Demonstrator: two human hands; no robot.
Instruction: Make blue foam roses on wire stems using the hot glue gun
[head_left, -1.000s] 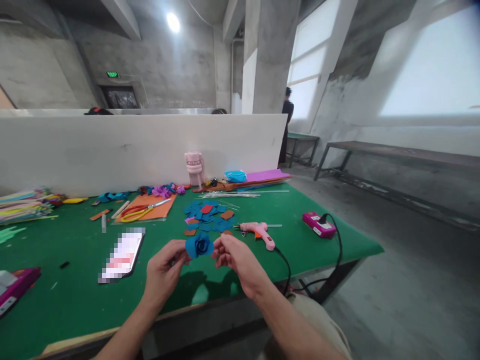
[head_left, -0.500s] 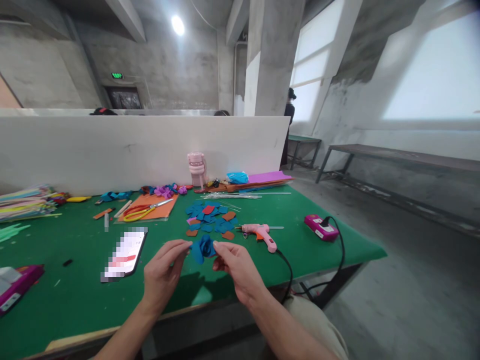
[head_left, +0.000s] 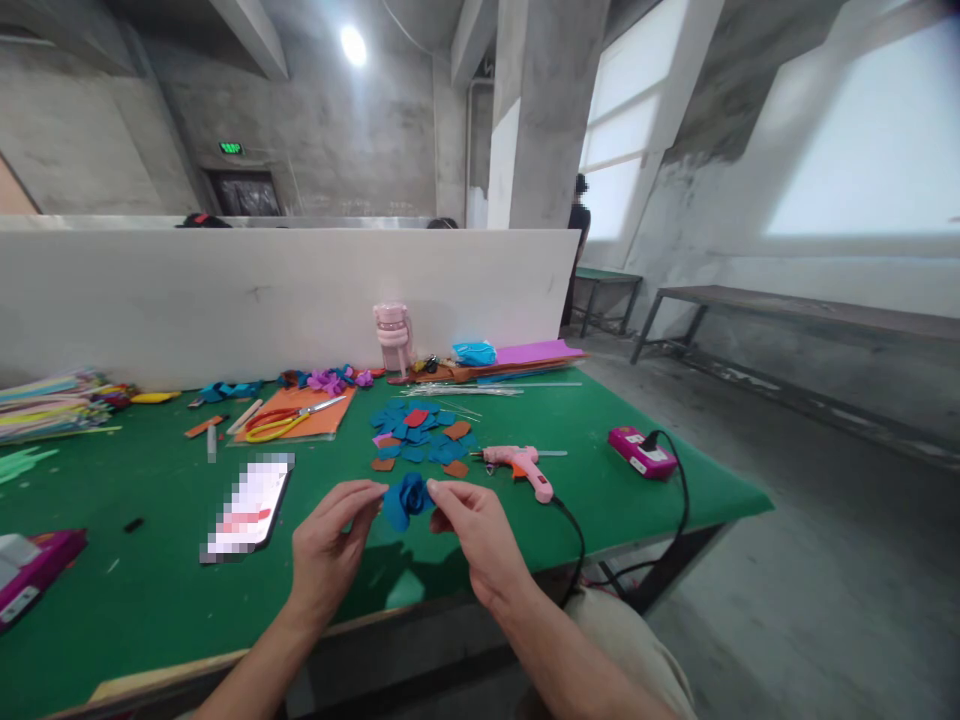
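Observation:
Between my two hands, above the near edge of the green table, is a blue paper flower (head_left: 409,499) with curled petals. My left hand (head_left: 335,530) pinches its left side, where a petal sticks out. With thumb and fingertips, my right hand (head_left: 471,525) grips the flower's right side. Just beyond it lies a scatter of cut petals (head_left: 420,433), mostly blue with some brown and a red one. To the right a pink glue gun (head_left: 523,468) rests on its side, its cord running off the near edge.
A phone (head_left: 251,505) lies left of my hands. Scissors (head_left: 289,420) rest on orange sheets (head_left: 335,415). A magenta power strip (head_left: 641,455) sits at right, another (head_left: 45,570) at far left. A pink bottle (head_left: 394,337) stands before the white partition (head_left: 292,295). Beyond it, a person (head_left: 577,235) stands.
Both hands stay on the blue flower in nearly the same place. My left hand has shifted slightly to the right, and the flower's outer petal looks turned a little.

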